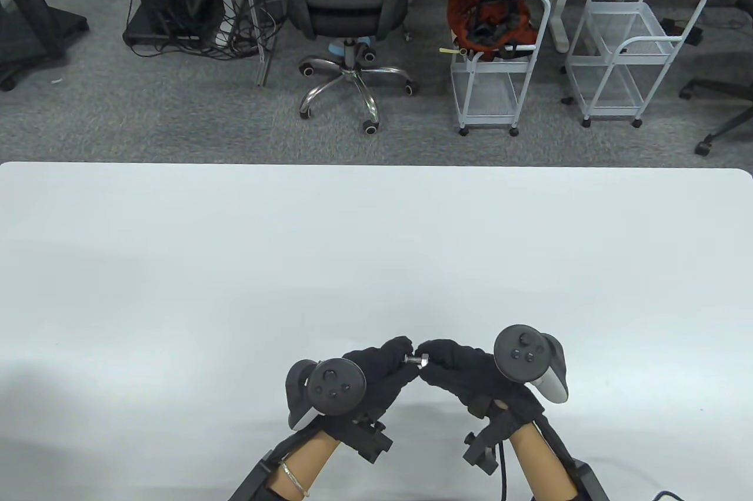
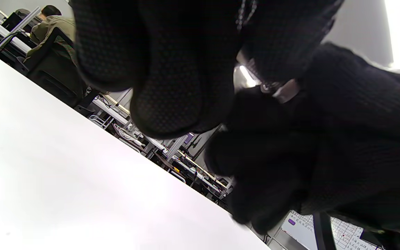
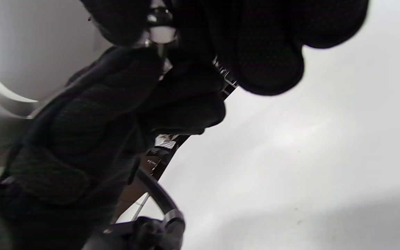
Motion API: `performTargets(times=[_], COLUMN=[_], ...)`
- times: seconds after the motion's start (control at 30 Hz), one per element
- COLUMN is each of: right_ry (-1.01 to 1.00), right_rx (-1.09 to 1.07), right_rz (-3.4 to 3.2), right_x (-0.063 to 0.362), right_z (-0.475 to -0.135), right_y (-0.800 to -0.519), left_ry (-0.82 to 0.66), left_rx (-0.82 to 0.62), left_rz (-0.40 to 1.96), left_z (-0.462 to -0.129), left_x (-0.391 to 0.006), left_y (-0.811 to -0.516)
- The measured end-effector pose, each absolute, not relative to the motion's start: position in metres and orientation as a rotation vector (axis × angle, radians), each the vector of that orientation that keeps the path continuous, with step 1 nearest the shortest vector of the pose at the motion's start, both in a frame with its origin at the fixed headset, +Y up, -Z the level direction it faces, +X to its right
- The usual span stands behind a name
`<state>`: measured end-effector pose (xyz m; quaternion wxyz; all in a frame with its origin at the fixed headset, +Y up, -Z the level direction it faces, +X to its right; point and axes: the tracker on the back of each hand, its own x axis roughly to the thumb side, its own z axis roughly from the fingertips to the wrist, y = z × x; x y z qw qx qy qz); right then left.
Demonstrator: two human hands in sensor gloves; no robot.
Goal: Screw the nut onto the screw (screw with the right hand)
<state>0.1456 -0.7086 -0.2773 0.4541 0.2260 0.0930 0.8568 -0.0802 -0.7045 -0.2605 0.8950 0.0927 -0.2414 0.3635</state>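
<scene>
Both gloved hands meet low over the white table (image 1: 376,242) near its front edge. My left hand (image 1: 402,355) pinches a small metal screw (image 1: 409,359) by its left end and holds it level. My right hand (image 1: 429,357) pinches a silver nut (image 1: 422,360) that sits on the screw's right end. In the left wrist view the left fingers (image 2: 172,86) hide most of the screw; a bit of shiny metal (image 2: 283,92) shows between the two hands. In the right wrist view the nut (image 3: 162,34) shows between the right fingertips (image 3: 269,59) at the top edge.
The table's far edge (image 1: 376,166) runs across the middle of the table view. Beyond it on the floor stand an office chair (image 1: 347,1) and two white wire carts (image 1: 500,60). Nothing else lies on the table near the hands.
</scene>
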Motion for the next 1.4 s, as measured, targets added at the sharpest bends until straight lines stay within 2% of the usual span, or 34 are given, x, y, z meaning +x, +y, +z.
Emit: performTargets(times=[0.17,0.57,0.7,0.97,1.13,1.23,1.4], right_ry=[0.265,0.194,0.24,0.206,0.18,0.212,0.16], right_rx=[0.615,0.563,0.598,0.623,0.541,0.613,0.558], right_rz=[2.047,2.133,2.092,2.101,2.137,2.068,2.142], right_x=[0.1427,0.145,0.1428,0.1397,0.1444,0.141,0.1449], right_z=[-0.2771,-0.2744,-0.2735,-0.2733,-0.2716,-0.2727,-0.273], right_y=[-0.7094,-0.7084,-0.708,-0.7072,-0.7086,-0.7082,-0.7081], left_ry=[-0.502,-0.502,-0.498,-0.499,-0.498,-0.501,-0.511], left_rx=[0.202,0.205,0.208,0.197,0.211,0.207,0.21], left_rz=[0.743,0.725,0.738,0.745,0.729,0.734,0.717], left_z=[-0.26,-0.2594,-0.2585,-0.2581,-0.2577,-0.2575,-0.2576], left_x=[-0.0803,-0.0803,-0.0808,-0.0801,-0.081,-0.0805,-0.0793], left_y=[-0.7039,-0.7031,-0.7024,-0.7023,-0.7017,-0.7023,-0.702])
